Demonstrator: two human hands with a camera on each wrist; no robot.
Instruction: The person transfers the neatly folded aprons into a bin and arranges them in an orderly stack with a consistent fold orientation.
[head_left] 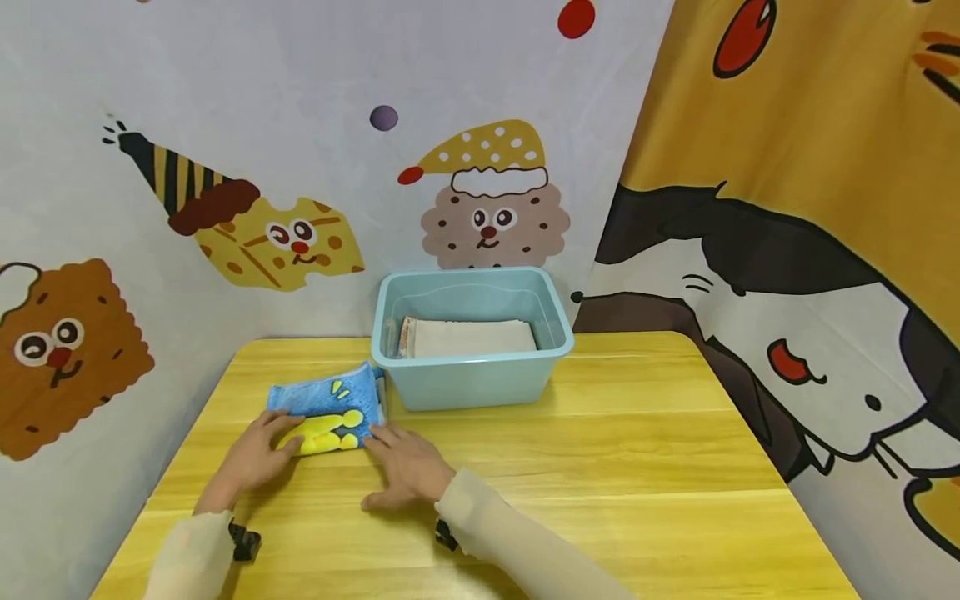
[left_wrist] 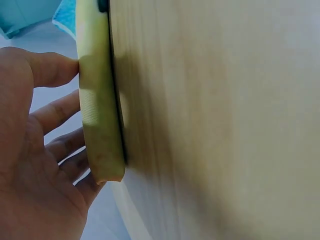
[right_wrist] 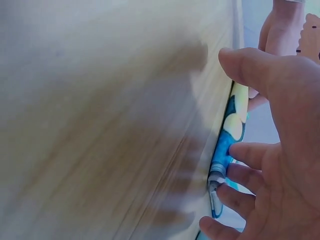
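A folded blue towel [head_left: 321, 406] with a yellow print lies flat on the left side of the table. My left hand [head_left: 260, 448] is at its near left corner, fingers over the cloth and thumb at the near edge. In the left wrist view, the thumb [left_wrist: 55, 69] meets the towel's yellow folded side [left_wrist: 95, 100]. My right hand [head_left: 408, 464] reaches the towel's right edge with its fingertips, the thumb spread away over the table. Loosely extended fingers [right_wrist: 250, 155] touch the blue end of the towel [right_wrist: 223, 150] in the right wrist view.
Behind and right of the towel stands a light blue plastic basin [head_left: 472, 387], holding a folded pale cloth [head_left: 472, 339]. The wooden table [head_left: 637, 483] reaches back to a cartoon-printed curtain [head_left: 300, 100].
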